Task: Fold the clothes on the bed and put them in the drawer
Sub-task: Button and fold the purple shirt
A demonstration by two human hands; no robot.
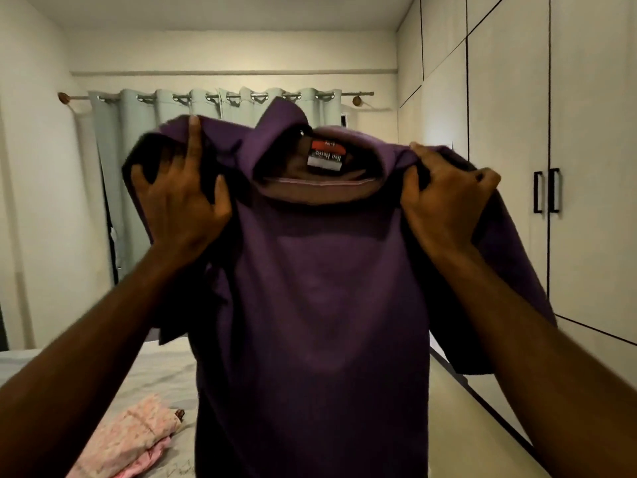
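Holding the purple shirt up in the air above the bed, the person grips one shoulder in the left hand and the other in the right hand. It hangs limp, so it looks light and soft; the shoulder seams seem the right hold. Pink clothes lie on the bed, below the shirt's left edge.
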